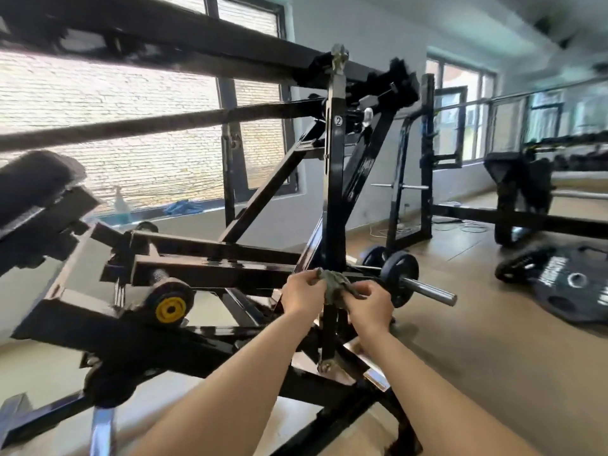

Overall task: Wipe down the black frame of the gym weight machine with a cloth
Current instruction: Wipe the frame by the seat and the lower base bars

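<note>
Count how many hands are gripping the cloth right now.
2. The left hand pinches the cloth on the left of the black upright post; the right hand pinches it on the right, near the chrome bar. Neither is hidden.

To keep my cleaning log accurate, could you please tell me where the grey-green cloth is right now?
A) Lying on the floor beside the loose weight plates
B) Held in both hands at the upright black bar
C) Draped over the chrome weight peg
B: the left hand and the right hand both pinch the cloth, which lies across the upright black bar.
</note>
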